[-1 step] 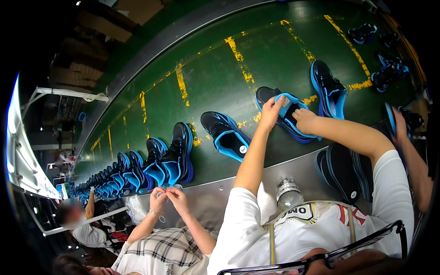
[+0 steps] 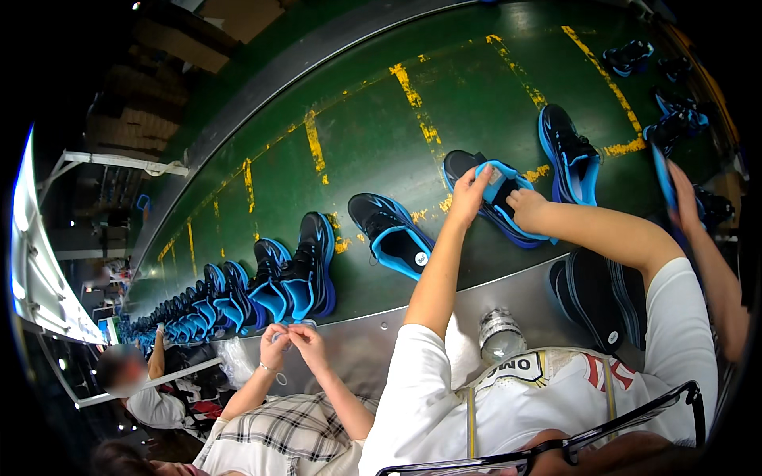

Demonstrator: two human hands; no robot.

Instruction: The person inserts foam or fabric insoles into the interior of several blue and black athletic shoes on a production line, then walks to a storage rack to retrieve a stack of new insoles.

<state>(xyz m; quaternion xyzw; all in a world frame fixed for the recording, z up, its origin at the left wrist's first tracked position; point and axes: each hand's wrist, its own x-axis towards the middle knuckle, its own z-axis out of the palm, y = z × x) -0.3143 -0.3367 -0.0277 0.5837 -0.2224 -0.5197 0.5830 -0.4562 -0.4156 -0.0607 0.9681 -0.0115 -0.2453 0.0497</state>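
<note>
Left hand (image 2: 471, 195) pinches the light-blue tongue (image 2: 495, 176) of a black-and-blue sneaker (image 2: 500, 205) on the green, yellow-striped worktop (image 2: 365, 143); right hand (image 2: 530, 211) dips inside, fingertips hidden, cannot tell. Seemingly handwork within the opening; next move likely needs tongue held clear

left hand (image 2: 470, 197) hides part of the shoe (image 2: 462, 165); fingertips of right hand (image 2: 529, 209) are hard to make out against its dark inside. bottle's (image 2: 499, 335) near end is behind the shirt (image 2: 421, 420). far shoe row (image 2: 163, 319) is too small to count. co-worker's head (image 2: 121, 370) is blurred. glasses (image 2: 468, 463) run off the bottom edge.
</note>
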